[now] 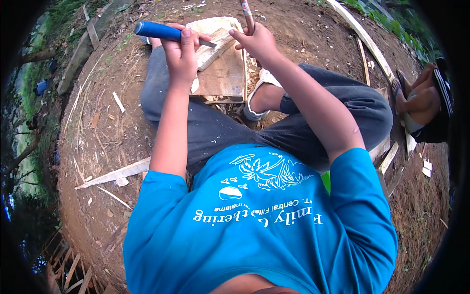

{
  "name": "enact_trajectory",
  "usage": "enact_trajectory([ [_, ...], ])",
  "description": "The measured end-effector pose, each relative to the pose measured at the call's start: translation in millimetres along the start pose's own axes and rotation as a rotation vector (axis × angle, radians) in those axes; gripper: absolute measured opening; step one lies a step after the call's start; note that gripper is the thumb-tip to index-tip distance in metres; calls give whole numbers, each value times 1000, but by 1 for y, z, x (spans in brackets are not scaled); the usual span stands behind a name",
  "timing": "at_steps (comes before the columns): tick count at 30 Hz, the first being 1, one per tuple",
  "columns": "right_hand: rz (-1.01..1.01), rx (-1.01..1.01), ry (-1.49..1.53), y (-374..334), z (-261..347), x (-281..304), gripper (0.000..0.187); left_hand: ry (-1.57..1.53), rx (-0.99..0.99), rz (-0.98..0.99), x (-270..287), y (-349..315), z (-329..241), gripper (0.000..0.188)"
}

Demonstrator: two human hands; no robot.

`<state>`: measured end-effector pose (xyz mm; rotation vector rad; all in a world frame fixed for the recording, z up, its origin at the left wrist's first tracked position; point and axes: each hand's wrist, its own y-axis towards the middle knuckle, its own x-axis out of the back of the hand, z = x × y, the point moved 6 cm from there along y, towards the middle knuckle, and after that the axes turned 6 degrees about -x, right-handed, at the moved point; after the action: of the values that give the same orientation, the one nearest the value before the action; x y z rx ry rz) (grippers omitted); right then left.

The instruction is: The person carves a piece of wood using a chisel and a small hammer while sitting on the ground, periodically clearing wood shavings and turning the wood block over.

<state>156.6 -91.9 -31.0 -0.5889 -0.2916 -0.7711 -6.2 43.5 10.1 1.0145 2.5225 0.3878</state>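
Dirt ground (105, 142); white lettering (232, 218) on blue shirt (274, 252); left grip (181, 56) round blue-handled chisel (161, 31), right grip (262, 44) round brown handle (247, 15).

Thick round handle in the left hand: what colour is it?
The thick round handle is bright blue, clearest in the head view.

Left hand (182, 55): fingers curled in a firm grip, thumb pointing forward
Right hand (259, 45): closed in a grip, thumb stretched leftward
Left forearm (169, 130): bare, reaching nearly straight ahead
Right forearm (318, 100): bare, slanting forward and inward
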Motion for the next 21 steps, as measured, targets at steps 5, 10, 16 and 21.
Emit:
enact_trajectory([
  [5, -44, -101, 230, 11, -29, -14, 38, -1, -63, -113, 0, 21, -16, 17],
  [10, -66, -82, 259, 16, -30, -21, 51, 810, -16, 7, 12, 61, -12, 35],
  [16, -69, -84, 424, 18, -31, -26, 42, 1267, 508, 526, -2, 42, 94, 99],
  [21, -159, -8, 418, 5, -23, -30, 31, 1187, 574, 502, 1, 36, 105, 114],
])
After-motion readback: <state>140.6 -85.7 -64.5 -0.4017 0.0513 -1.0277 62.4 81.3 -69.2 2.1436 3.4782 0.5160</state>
